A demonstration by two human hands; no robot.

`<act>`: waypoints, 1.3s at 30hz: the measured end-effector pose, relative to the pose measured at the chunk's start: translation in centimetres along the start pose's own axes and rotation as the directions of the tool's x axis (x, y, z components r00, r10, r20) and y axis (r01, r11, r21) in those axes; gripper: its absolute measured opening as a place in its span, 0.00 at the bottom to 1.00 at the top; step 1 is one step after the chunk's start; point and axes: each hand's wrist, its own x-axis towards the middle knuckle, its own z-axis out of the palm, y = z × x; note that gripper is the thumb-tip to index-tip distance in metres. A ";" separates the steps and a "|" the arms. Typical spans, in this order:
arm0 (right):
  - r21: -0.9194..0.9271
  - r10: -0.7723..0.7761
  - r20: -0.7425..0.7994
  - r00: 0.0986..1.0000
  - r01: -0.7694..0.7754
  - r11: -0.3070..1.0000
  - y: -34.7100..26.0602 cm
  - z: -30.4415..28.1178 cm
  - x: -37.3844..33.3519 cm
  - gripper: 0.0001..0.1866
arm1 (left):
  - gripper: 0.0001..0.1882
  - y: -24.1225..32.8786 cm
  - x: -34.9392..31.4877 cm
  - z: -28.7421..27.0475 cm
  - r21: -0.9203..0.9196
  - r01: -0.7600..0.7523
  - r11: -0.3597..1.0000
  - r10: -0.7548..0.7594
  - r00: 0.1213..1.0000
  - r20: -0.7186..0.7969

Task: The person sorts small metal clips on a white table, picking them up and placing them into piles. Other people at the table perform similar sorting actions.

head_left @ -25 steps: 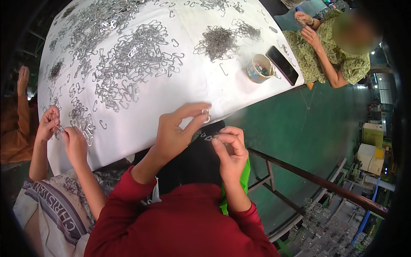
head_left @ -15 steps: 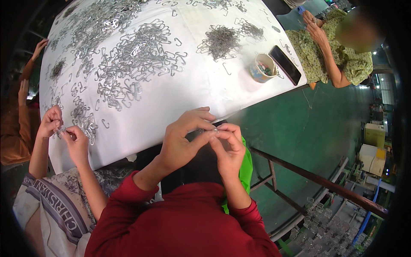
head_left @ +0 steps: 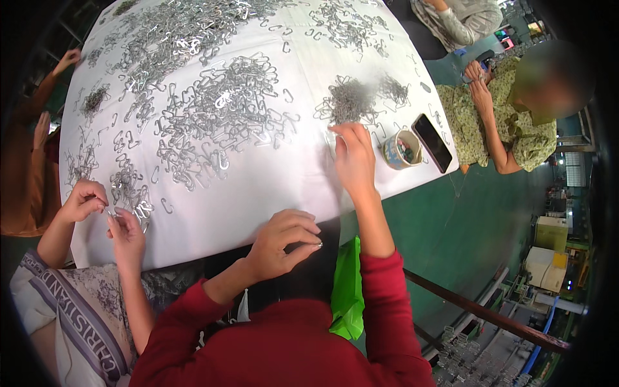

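Observation:
My left hand (head_left: 285, 244) is closed in a pinch in front of the table edge. A small shiny metal piece (head_left: 320, 245) peeks out at its fingertips; the fingers hide the rest. My right hand (head_left: 354, 158) reaches over the white-covered table (head_left: 303, 174), thumb and forefinger curled together at the near edge of a pile of thin dark wire pieces (head_left: 348, 100). A faint pale streak shows at those fingertips, too blurred to name. Left of that pile lies a wide heap of silvery wire hooks (head_left: 225, 109).
Close to my right hand stand a small tub (head_left: 394, 155) with coloured bits inside and a dark phone (head_left: 432, 143). A co-worker's hands (head_left: 106, 216) work at the left; another person (head_left: 496, 109) sits at the right. A green bag (head_left: 348, 290) hangs beside my right arm.
My hands have parted. The right one has moved forward to the dark wire pile, while the left stays in front of the table, pinching the metal piece. The whole view has shifted slightly.

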 end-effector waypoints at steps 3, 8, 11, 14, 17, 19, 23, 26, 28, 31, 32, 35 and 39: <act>-0.228 -0.082 0.050 0.995 0.091 0.969 2.0 2.6 3.8 0.17 | 0.07 -1.5 -0.6 -0.3 0.001 -0.026 1.000 0.026 0.999 0.021; -0.361 -0.016 0.223 0.975 0.098 0.927 4.1 1.7 4.4 0.16 | 0.07 -3.6 -1.5 -0.6 0.010 -0.050 0.999 0.050 0.997 0.054; -0.361 0.038 0.181 0.983 0.030 0.932 4.5 1.6 4.6 0.14 | 0.07 -4.4 -1.7 -0.6 -0.024 -0.039 0.999 0.040 0.998 0.058; -0.408 0.019 0.123 0.992 0.033 0.913 4.1 3.5 5.7 0.14 | 0.07 -4.6 -1.9 -0.6 -0.038 -0.030 0.999 0.032 0.998 0.058; -0.477 -0.032 0.130 0.991 0.091 0.874 2.9 5.2 6.0 0.16 | 0.07 -4.5 -1.9 -0.6 -0.025 -0.024 0.999 0.026 0.998 0.056; -0.464 -0.058 0.198 0.978 0.146 0.874 2.2 5.0 5.4 0.18 | 0.07 -4.5 -1.9 -0.6 -0.019 -0.019 1.000 0.020 0.998 0.054; -0.249 -0.033 0.235 0.972 0.093 0.964 1.2 2.4 3.4 0.13 | 0.08 -4.4 -1.8 -0.6 -0.001 -0.043 0.999 0.043 0.998 0.049; -0.127 0.125 0.179 0.976 -0.103 0.987 0.9 0.9 3.0 0.10 | 0.08 -4.3 -1.6 -0.6 -0.001 -0.044 0.999 0.044 0.998 0.048; -0.044 0.230 0.234 0.945 -0.226 0.973 0.7 0.6 3.2 0.07 | 0.08 -4.2 -1.5 -0.4 0.001 -0.041 0.999 0.041 0.998 0.043; -0.065 0.237 0.323 0.916 -0.228 0.971 0.2 1.1 3.3 0.07 | 0.07 -4.0 -1.2 -0.1 -0.017 -0.046 0.999 0.047 0.998 0.048; -0.008 0.148 0.380 0.913 -0.156 0.988 0.0 1.4 3.3 0.07 | 0.07 -4.0 -1.2 -0.1 -0.019 -0.047 0.999 0.048 0.998 0.051; 0.157 -0.098 0.503 0.859 0.021 0.987 -0.6 2.3 3.0 0.05 | 0.07 -3.9 -1.1 0.0 -0.003 -0.052 0.999 0.052 0.996 0.070; -0.109 -0.196 0.552 0.811 0.303 0.947 -0.9 2.6 1.8 0.04 | 0.07 -3.7 -1.1 -0.1 0.003 -0.050 0.999 0.049 0.993 0.109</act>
